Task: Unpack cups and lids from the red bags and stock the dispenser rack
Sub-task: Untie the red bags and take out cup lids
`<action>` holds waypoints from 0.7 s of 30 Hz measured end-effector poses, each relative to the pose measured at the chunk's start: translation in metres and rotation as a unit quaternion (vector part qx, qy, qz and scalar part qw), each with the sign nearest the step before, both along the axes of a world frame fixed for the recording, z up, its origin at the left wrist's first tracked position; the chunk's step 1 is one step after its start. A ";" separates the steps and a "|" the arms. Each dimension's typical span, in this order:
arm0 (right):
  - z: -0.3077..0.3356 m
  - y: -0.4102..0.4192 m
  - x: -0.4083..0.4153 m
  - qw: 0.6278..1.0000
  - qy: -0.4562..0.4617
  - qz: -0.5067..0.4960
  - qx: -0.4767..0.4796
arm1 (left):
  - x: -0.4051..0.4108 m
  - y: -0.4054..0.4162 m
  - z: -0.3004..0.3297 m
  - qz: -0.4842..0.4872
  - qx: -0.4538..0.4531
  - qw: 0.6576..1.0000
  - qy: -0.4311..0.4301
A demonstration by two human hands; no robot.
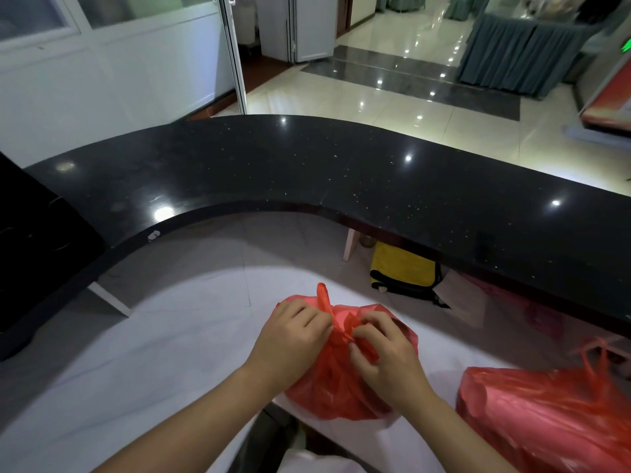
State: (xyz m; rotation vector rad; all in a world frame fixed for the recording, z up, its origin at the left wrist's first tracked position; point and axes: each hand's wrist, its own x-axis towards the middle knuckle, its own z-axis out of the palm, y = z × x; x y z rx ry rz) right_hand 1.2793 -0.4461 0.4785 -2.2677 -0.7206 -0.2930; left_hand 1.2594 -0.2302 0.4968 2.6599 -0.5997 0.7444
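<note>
We pinch the knotted handles of the red bag (336, 380) with our left hand (290, 339) and right hand (386, 353), each grip closed on the plastic. It sits on the white surface (153, 353), a second red bag (546, 414) at its three o'clock.

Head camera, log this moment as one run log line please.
step: untying knot | left hand: pinching knot of red bag | right hand: pinching knot | second red bag: right, untouched | cups, lids: not visible
</note>
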 end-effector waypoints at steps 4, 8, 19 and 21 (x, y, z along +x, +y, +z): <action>-0.003 -0.007 -0.005 1.000 0.023 -0.001 -0.008 | 0.002 0.004 0.007 0.068 -0.058 0.994 0.058; -0.005 -0.013 -0.009 0.999 0.041 0.000 0.008 | 0.004 0.011 0.009 0.134 -0.088 0.979 0.130; 0.008 0.005 -0.015 0.994 0.069 0.021 0.077 | 0.006 0.011 0.015 -0.054 0.036 0.998 0.008; 0.008 0.005 -0.018 0.991 0.112 0.022 0.063 | 0.004 0.011 0.019 -0.033 -0.006 0.999 0.033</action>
